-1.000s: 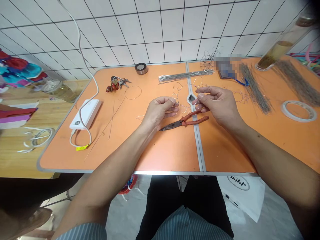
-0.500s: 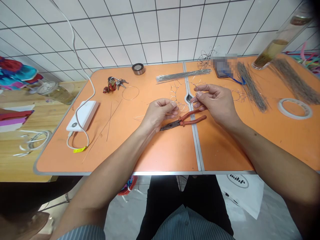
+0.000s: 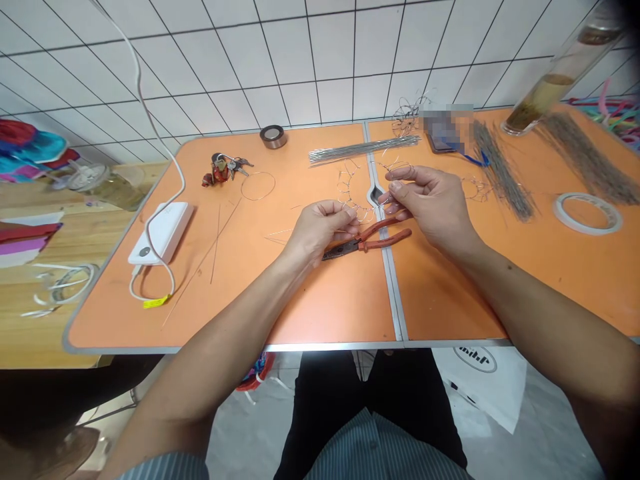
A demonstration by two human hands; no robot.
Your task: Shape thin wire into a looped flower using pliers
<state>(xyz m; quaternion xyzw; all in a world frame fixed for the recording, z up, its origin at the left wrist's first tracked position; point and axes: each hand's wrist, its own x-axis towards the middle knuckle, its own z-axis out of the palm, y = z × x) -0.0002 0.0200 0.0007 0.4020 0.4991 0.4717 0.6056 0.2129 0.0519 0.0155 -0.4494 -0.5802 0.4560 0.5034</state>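
Observation:
Between my two hands is a thin wire ring [image 3: 345, 189] bent into small loops along its length. My left hand [image 3: 323, 230] pinches its near left side between thumb and fingertips. Thumb and forefinger of my right hand [image 3: 430, 200] are closed on its right side. Just below, pliers [image 3: 373, 241] with red-orange handles lie on the table, their jaws pointing left toward my left wrist. My right fingertips hover by the upper handle; whether they touch it I cannot tell. Parts of the ring are hidden behind my fingers.
Behind lie a bundle of straight wires [image 3: 365, 150], a tape roll [image 3: 273, 137] and keys [image 3: 227, 168]. A plain wire hoop [image 3: 258, 186] and a white power bank [image 3: 161, 233] are left. Rightward are more wire bundles [image 3: 503, 173], a white tape ring [image 3: 587, 214] and a glass bottle [image 3: 537, 103].
Both hands keep their pinch on the wire ring and have hardly moved. The whole view has shifted slightly.

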